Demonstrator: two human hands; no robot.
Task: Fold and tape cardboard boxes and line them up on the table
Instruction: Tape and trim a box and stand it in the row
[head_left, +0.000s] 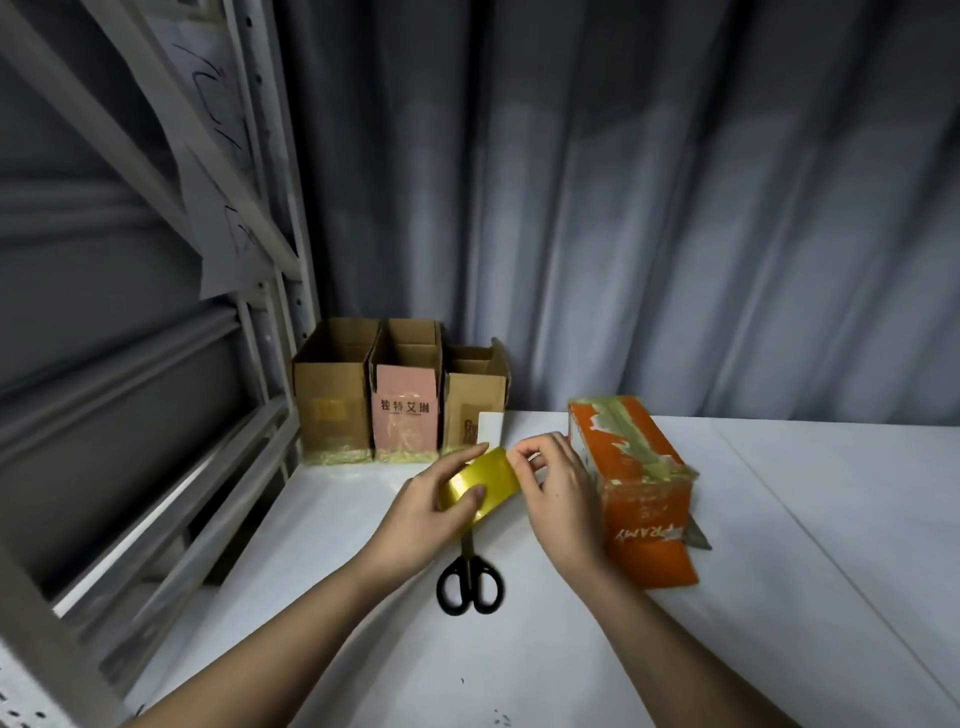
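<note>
Scissors (470, 576) were seen nearest on the white table (779, 597), above them a yellow tape roll (480, 482) gripped by the left hand (434, 512) and pinched by the right hand (558, 499), an orange box (639, 478) at three o'clock, three open cardboard boxes (400, 395) lined up at eleven o'clock.

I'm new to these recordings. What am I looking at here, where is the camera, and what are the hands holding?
There is no machine: a person works with bare hands, filmed by one camera worn on the head, looking down. The left hand grips a yellow roll of tape while the right hand picks at its edge. On the white table lie black-handled scissors, partly under the roll, and an orange cardboard box with tape along its top. Three open cardboard boxes stand in a row at the back.
</note>
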